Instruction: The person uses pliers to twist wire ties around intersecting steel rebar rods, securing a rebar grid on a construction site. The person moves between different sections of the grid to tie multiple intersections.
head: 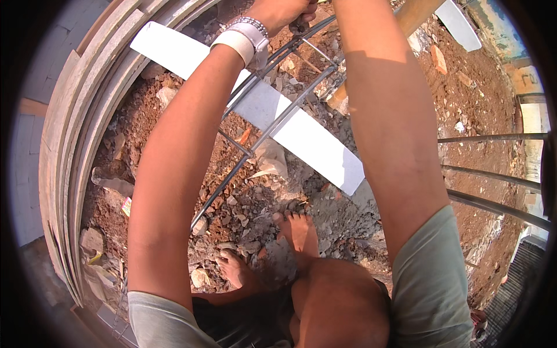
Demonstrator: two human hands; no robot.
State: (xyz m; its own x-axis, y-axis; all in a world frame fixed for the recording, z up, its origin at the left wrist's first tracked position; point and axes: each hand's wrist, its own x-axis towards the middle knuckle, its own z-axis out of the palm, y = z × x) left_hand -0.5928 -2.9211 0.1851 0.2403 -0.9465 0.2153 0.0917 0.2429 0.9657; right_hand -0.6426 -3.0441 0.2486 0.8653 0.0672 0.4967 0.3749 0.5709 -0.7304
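Note:
My left hand (285,14) is at the top edge, its fingers curled around a dark metal object (299,27) too obscured to name. It is just above a rebar cage (278,122), made of long steel bars joined by thinner square stirrups (320,52). The cage runs diagonally from the lower left to the top. Beneath it, a white board (315,145) crosses the other way, partly shaded and lying over rubble. My right forearm reaches up past the top edge, so my right hand is out of view.
Long wooden planks (65,174) are stacked at left. Several steel bars (496,204) jut in from the right. A wooden pole (413,19) and another white board (459,26) are at upper right. My bare feet (300,232) stand on broken soil and rubble (226,204).

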